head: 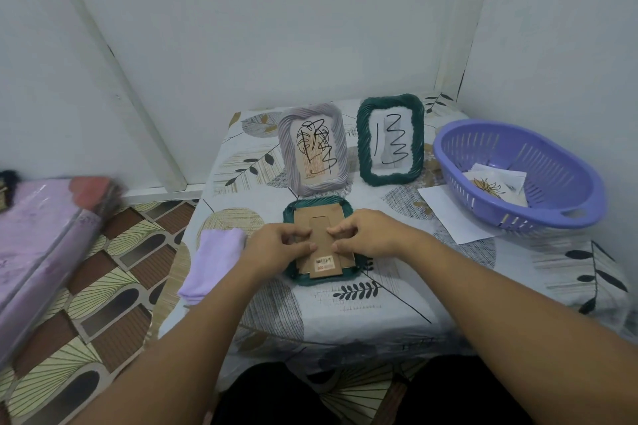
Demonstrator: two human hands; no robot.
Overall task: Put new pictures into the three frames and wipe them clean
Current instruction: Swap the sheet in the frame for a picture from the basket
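A dark green frame [290, 217] lies face down on the table in front of me, its brown cardboard back board [319, 214] up, with a barcode sticker near me. My left hand [276, 245] and my right hand [369, 234] are both on this back board, fingers curled, fingertips and thumbs pinching at the edges of the centre stand flap. Behind it stand a lilac-grey frame [312, 146] and a second dark green frame [390, 139], each with black scribbles on its glass. A folded lilac cloth [214, 259] lies left of my left hand.
A purple slotted basket [518, 172] at the right holds picture prints [497, 184]. A white sheet [448, 214] lies partly under it. The table [379, 307] stands in a corner with walls behind and to the right. A plastic-wrapped lilac bundle [41, 241] lies on the floor at left.
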